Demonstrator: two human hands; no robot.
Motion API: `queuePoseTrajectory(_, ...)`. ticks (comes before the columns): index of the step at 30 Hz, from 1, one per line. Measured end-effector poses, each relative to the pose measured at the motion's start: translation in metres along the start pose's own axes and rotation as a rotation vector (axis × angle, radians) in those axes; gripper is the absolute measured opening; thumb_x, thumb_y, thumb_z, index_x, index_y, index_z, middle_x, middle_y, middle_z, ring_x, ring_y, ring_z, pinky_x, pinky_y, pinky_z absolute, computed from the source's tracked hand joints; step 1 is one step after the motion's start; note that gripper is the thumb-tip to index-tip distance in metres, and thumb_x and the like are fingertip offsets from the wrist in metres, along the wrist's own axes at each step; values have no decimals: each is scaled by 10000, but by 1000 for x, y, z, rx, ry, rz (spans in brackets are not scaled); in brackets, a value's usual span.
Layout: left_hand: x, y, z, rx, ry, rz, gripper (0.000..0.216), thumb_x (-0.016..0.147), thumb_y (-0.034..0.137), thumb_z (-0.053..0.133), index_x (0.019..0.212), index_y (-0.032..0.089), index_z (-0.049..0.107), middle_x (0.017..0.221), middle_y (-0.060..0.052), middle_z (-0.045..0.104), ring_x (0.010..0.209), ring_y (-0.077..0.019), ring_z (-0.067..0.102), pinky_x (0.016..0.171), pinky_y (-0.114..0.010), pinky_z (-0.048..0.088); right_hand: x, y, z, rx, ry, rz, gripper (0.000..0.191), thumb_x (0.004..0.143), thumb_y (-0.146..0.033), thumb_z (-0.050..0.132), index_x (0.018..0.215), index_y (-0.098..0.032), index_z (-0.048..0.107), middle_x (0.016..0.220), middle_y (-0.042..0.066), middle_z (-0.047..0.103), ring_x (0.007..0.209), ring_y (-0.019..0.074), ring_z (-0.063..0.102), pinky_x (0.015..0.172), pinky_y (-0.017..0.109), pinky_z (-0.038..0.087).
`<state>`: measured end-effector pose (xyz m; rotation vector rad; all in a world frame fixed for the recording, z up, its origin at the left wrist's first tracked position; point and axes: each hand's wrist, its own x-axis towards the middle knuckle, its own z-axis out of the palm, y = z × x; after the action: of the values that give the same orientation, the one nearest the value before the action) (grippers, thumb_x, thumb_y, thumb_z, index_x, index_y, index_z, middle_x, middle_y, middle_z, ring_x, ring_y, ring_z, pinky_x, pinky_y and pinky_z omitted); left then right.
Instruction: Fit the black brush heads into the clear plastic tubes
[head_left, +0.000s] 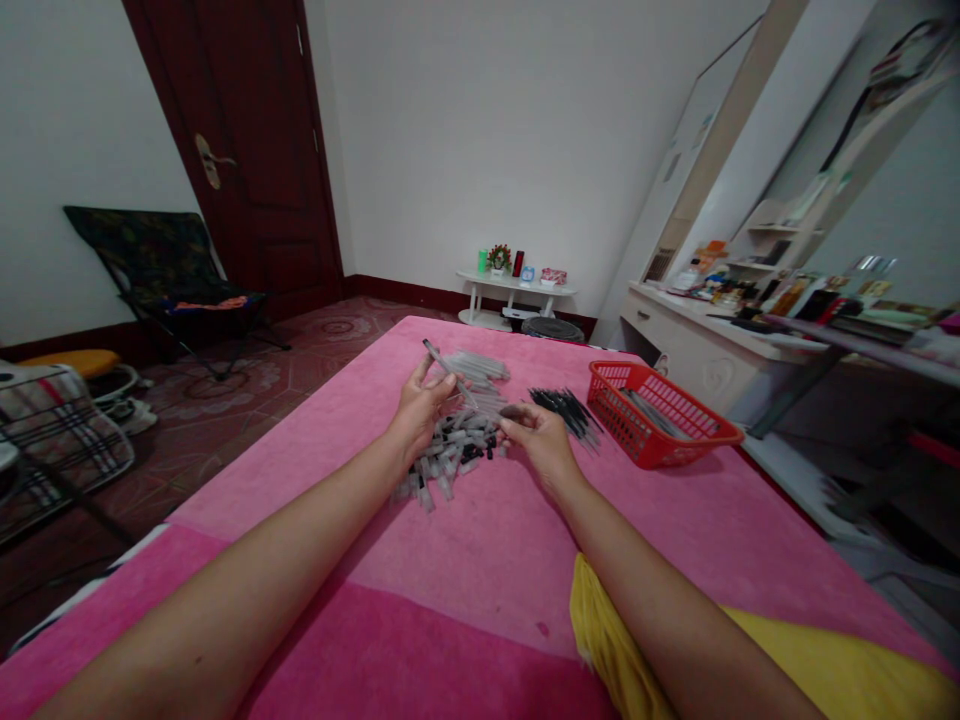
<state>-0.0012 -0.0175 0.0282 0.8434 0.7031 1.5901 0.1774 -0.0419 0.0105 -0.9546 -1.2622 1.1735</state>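
Note:
Over the pink cloth, my left hand [424, 405] is closed on a slim clear pen [450, 372] with a dark upper end, held at a slant. To its right, my right hand [541, 436] has thumb and forefinger pinched near the pen's lower end; what they hold, if anything, is too small to tell. Below and between the hands lies a heap of clear and black pen caps [448, 465]. Behind them is a stack of clear pen barrels [484, 366]. A bundle of thin black pen refills [564, 412] lies beyond my right hand.
A red plastic basket [651, 455] holding several slim pens stands at the right of the pink-covered table [300, 450]. Yellow cloth [622, 630] lies under my right forearm. A cluttered dresser [697, 320] stands at right, a folding chair [165, 265] at left.

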Motion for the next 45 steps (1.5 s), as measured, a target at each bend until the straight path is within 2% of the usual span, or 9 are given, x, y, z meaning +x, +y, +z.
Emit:
queuePoseTrajectory(2,0,-1,1,-13,-19,-28,613,682,139,707,1246,211,479,853,-28,666,762,-157,681,634,-231,553,0,-2,1,12,11,-5,300,565,-304,761,795,-147,649,685,14,663,601,151,632,548,247,486)
queuePoseTrajectory(4,-1,-3,3,-23,-33,-33,475,675,136,708,1121,177,550,848,-30,660,769,-159,679,640,-236,555,-1,-3,2,21,18,-16,307,560,-317,764,789,-152,644,690,19,667,620,167,643,574,267,497)
queuePoseTrajectory(9,-5,-5,10,-44,-31,-34,328,646,128,725,918,155,543,825,-19,655,784,-170,682,701,-282,563,-2,-7,4,15,30,-52,277,578,-320,752,773,-158,641,693,17,667,642,170,644,565,253,489)
queuePoseTrajectory(19,-9,-4,13,-12,-44,-8,344,623,155,750,883,144,526,835,-28,654,804,-181,683,722,-285,566,-2,-8,1,12,63,-93,253,604,-310,733,781,-157,636,702,17,664,608,155,625,558,256,492)
queuePoseTrajectory(26,-8,-6,12,9,-24,-16,356,615,167,766,877,137,527,833,-31,653,796,-175,679,711,-286,570,-2,-9,1,-18,92,-98,281,593,-338,733,794,-170,633,733,30,664,638,181,632,559,278,511)
queuePoseTrajectory(33,-12,-12,15,6,-56,-45,381,602,161,772,894,144,528,830,-31,667,769,-162,678,706,-282,569,-5,-18,5,-153,114,-190,155,604,-254,682,730,-172,645,724,27,663,640,171,625,584,275,511)
queuePoseTrajectory(37,-13,-15,14,-3,-37,-50,414,571,157,784,878,154,507,762,-6,653,730,-161,680,702,-289,566,-7,-22,7,-187,105,-159,132,602,-241,677,710,-171,644,664,20,655,554,166,613,511,271,490)
queuePoseTrajectory(41,-15,-19,13,-5,-79,-28,435,541,196,805,832,163,482,729,15,636,742,-178,682,733,-325,563,-8,-25,5,-163,127,-134,122,573,-236,700,642,-171,623,575,7,634,509,170,607,467,269,486)
queuePoseTrajectory(45,-19,-17,14,22,-108,-16,465,519,234,820,809,169,464,706,30,621,752,-186,684,704,-302,559,-6,-23,3,-92,102,-65,128,564,-222,702,632,-165,609,537,12,633,456,149,586,422,248,477)
